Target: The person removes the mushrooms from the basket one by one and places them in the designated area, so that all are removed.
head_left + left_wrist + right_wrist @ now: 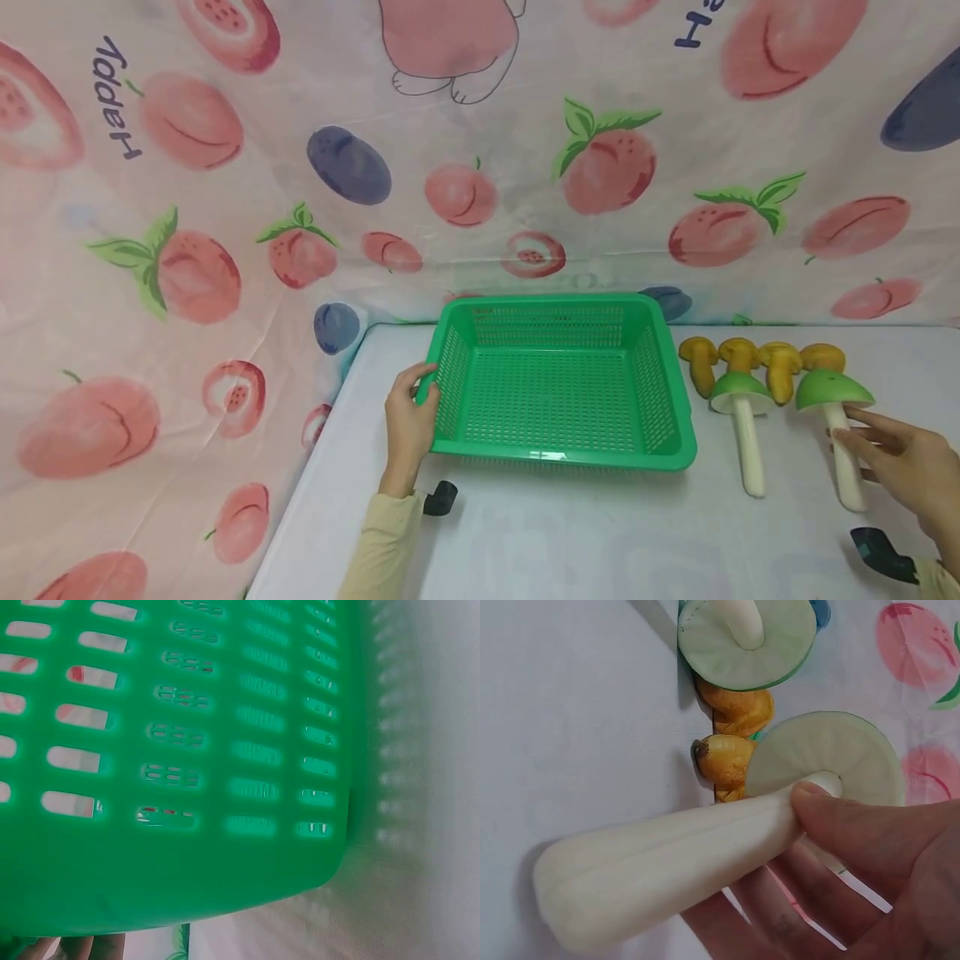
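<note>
A green plastic basket [562, 458] with slotted walls stands on the white table. My left hand [409, 421] grips the left rim of it. In the left wrist view, the basket's side wall [187, 877] fills most of the picture and only fingertips show at the bottom left. To the right, my right hand [903, 462] pinches the white stem of a green-capped toy mushroom [835, 392] between thumb and fingers. The right wrist view shows that thumb lying on the stem [660, 862] close under the cap. A second green-capped mushroom [747, 446] lies between the basket and the right hand.
Several small yellow-brown mushrooms [780, 362] stand in a row along the table's back edge, right of the basket. Behind the table [600, 533] hangs a fruit-printed cloth [480, 133], which also covers the left side. Dark camera mounts [441, 498] sit at both wrists.
</note>
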Available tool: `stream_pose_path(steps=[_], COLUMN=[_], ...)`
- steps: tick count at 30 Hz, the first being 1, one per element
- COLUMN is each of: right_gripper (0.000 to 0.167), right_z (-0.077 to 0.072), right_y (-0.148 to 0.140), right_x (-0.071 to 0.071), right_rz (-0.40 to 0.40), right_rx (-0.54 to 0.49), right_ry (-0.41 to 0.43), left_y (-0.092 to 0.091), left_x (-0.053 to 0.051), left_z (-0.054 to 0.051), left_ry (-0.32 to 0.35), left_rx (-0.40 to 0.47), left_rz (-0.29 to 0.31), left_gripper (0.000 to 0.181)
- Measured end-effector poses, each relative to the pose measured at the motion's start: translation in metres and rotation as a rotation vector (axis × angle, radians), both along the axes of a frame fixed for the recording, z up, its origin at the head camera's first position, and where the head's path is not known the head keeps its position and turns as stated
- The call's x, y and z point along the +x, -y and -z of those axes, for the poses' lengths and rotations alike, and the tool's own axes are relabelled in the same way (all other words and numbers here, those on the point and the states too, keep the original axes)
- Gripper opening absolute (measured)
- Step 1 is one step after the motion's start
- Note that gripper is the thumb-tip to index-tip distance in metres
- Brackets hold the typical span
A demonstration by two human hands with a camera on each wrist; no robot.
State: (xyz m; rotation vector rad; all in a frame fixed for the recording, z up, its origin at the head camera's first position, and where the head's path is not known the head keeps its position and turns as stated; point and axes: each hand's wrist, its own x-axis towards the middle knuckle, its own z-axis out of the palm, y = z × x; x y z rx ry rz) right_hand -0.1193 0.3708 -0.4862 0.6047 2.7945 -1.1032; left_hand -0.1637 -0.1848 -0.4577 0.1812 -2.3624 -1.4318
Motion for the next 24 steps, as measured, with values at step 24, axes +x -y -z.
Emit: stream_pose_path(steps=[24], right_gripper=[0.074], right_z=[0.024], right_y=[-0.023], right_x=[-0.012], right_rz=[-0.099], right_rx=[0.010], right_ry=[0.060], left_y=[0.000], left_x=[0.001], left_z=[-0.001], left_ry=[0.013], left_rx=[0.004], left_rz=[0.010], left_gripper=[0.029])
